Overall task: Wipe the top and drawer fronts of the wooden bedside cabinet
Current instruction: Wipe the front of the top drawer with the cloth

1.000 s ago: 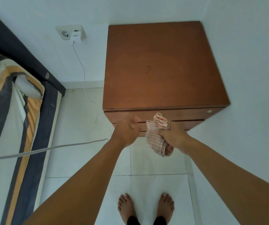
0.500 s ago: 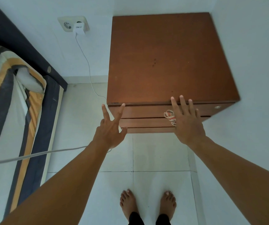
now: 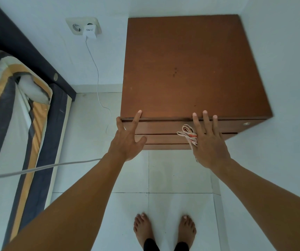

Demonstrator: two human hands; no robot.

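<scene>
The wooden bedside cabinet [image 3: 190, 69] stands in the room's corner, its brown top bare with a few small dark spots. Its drawer fronts [image 3: 163, 127] face me below the front edge. My left hand [image 3: 127, 140] is spread, fingertips touching the cabinet's front left edge. My right hand [image 3: 209, 142] has its fingers stretched flat up to the front edge. A red-and-white striped cloth [image 3: 188, 134] is pinned under its palm against the drawer fronts, with only a bunch showing at the thumb side.
A bed [image 3: 15, 124] with a striped cover lies to the left. A wall socket [image 3: 83, 27] holds a white charger whose cable [image 3: 98, 78] runs down to the floor beside the cabinet. A grey cable [image 3: 36, 168] crosses from the left. My bare feet [image 3: 163, 230] stand on white tiles.
Both hands went from fists in front of the drawers to spread fingers, then rose to the cabinet's front edge. The hanging cloth is now pressed under my right palm.
</scene>
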